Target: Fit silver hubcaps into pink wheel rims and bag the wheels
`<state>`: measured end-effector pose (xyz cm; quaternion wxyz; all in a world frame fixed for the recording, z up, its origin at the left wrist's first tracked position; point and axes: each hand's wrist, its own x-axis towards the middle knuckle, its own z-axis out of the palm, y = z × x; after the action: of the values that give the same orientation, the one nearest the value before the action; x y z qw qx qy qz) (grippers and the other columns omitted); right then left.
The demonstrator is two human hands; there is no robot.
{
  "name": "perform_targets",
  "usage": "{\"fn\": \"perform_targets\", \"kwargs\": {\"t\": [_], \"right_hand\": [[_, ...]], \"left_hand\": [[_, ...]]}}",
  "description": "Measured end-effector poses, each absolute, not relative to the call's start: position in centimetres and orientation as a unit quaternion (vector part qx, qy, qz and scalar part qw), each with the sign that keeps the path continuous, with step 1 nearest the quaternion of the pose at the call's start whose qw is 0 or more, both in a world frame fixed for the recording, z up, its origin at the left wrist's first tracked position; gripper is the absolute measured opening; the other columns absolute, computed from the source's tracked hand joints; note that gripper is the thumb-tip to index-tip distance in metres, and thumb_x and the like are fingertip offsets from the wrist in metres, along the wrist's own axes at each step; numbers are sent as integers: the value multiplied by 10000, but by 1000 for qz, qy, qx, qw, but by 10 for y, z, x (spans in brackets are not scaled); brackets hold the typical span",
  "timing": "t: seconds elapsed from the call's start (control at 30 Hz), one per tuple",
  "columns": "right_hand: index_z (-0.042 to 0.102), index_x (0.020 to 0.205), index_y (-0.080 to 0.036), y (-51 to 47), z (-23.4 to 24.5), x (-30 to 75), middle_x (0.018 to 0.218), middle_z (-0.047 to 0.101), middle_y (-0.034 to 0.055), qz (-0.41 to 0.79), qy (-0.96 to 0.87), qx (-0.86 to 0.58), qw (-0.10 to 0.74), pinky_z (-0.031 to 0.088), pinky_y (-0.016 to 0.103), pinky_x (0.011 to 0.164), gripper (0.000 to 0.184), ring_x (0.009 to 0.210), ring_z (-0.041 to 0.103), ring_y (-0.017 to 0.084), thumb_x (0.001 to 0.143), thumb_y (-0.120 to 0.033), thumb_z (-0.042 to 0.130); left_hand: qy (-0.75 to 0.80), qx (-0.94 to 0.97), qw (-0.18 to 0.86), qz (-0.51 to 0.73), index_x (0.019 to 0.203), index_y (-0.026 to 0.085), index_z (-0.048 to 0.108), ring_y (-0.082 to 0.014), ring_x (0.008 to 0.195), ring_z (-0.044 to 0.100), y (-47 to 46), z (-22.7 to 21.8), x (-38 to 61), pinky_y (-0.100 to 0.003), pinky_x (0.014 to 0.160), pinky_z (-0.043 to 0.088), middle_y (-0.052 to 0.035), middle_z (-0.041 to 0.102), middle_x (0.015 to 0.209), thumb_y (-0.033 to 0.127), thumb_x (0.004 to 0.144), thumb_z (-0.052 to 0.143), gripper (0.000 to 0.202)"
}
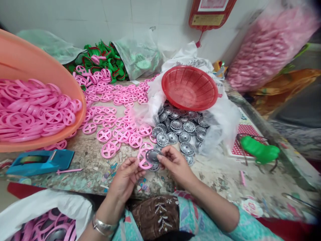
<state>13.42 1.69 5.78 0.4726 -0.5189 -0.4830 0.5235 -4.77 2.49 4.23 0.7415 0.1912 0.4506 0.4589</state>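
Note:
Between the fingers of my left hand (129, 174) is a pink plastic wheel ring (141, 158) with spokes, held at its lower left edge. My right hand (175, 164) pinches a grey plastic disc (151, 156) by its right edge. The disc overlaps the right part of the ring; I cannot tell whether they touch. Just beyond my hands lie loose pink wheel rings (122, 135) on the worn table (87, 157). A pile of grey discs (175, 125) spills from a white plastic bag (220, 125) toward my right hand.
A red basket (189, 88) rests on the bag. At left, an orange tub (42, 53) holds many pink rings, with a blue tape dispenser (41, 162) before it. A white sack (62, 204) with assembled wheels stands below the edge. A green-wrapped object (259, 149) lies right.

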Motion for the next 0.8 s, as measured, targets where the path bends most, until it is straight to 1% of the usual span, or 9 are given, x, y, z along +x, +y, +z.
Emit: {"fn": "perform_targets", "kwargs": {"t": [0.13,0.2,0.27,0.33,0.43,0.5,0.6,0.7,0.8], "right_hand": [[487,734,-200,14,51,128,733,475,-19,426,-561,-555,441,412,250,617,199,680,463,128,799,-350,601],[484,747,-201,13,49,131,764,484,-14,416,-564,-565,435,414,258,642,195,707,466,134,787,-343,612],[470,832,-212,11,48,134,770,497,-19,468,-528,-554,441,422,252,615,216,683,478,130,772,-350,624],[449,938,-223,11,49,136,767,512,-25,542,-485,-523,444,421,239,566,281,646,492,124,769,-365,624],[459,1012,-225,10,49,137,734,509,-35,585,-476,-491,436,402,225,526,307,615,493,119,789,-376,608],[479,1034,-223,8,48,136,717,505,-39,566,-504,-493,428,395,225,534,296,617,488,118,805,-365,601],[489,1096,-231,3,48,133,744,525,-32,523,-555,-499,411,408,237,582,292,658,500,125,838,-339,575],[497,1113,-244,-1,50,131,780,547,-22,478,-588,-513,403,413,240,604,263,693,517,132,868,-330,539],[476,1156,-249,-3,50,130,760,554,-26,448,-606,-531,386,406,234,577,300,668,527,133,875,-340,531]], "left_hand": [[431,173,764,449,748,163,615,-94,577,599,19,43,-36,-196,541,508,19,663,666,226,599,809,253],[433,192,761,444,727,153,627,-84,555,575,19,42,-35,-175,511,483,23,644,635,240,590,814,248],[428,207,762,440,704,147,634,-81,543,558,18,41,-35,-172,500,464,26,626,608,252,584,816,242],[415,215,768,438,705,149,639,-82,540,548,18,41,-34,-179,507,458,28,615,600,258,596,809,229],[396,224,780,430,775,160,643,-98,573,568,15,41,-33,-211,561,478,18,633,644,262,641,778,215],[395,242,775,431,828,173,632,-109,621,590,14,43,-31,-222,600,482,9,660,707,228,648,770,234],[417,274,743,445,807,178,605,-101,630,588,12,43,-29,-199,596,456,17,669,724,152,621,769,250],[434,295,725,447,793,177,600,-98,597,576,12,41,-27,-192,567,431,21,665,690,162,632,754,224],[431,313,718,448,828,187,610,-109,637,590,12,39,-27,-202,604,442,18,675,712,181,652,742,220]]}}
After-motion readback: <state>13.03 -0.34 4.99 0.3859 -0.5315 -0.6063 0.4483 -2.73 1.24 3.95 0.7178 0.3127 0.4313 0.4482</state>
